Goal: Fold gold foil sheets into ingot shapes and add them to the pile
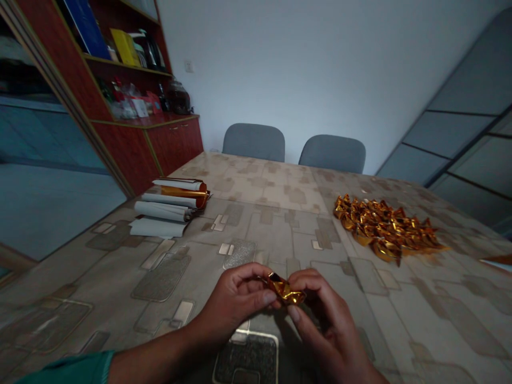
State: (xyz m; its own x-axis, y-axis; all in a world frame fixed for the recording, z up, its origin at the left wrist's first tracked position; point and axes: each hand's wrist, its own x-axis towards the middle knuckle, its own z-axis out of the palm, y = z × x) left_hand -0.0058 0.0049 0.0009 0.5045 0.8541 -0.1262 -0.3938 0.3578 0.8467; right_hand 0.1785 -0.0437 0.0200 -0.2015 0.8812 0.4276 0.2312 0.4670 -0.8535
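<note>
Sleeve: teal cuff (80,369) on the left forearm, at the lower left edge of the view.

Left hand: left hand (234,301) closed, thumb and fingertips pinching one side of the foil, raised just above the table.

Right hand: right hand (332,325) curled, its fingertips pinching the other side of the same foil, palm turned inward.

Foil: crumpled gold foil piece (285,290) held between both hands and touched by each, with nothing else in their grip.

Table: patterned beige tabletop (276,229) beneath the hands, printed with grey rectangular shapes.

Right of the hands: heap of crumpled gold foil pieces (386,229) lying on the tabletop, well apart from the right hand.

Left of the hands: curled white-backed sheets (160,210) stacked in loose rolls, the top one a gold foil roll (184,191) showing its shiny face.

Far side: two grey chairs (254,141) (332,153) stand beyond the table's end.

Back left: reddish-brown wooden cabinet (174,141) with shelves of assorted boxes and bottles, a dark glass jar (178,97) on its counter.
</note>
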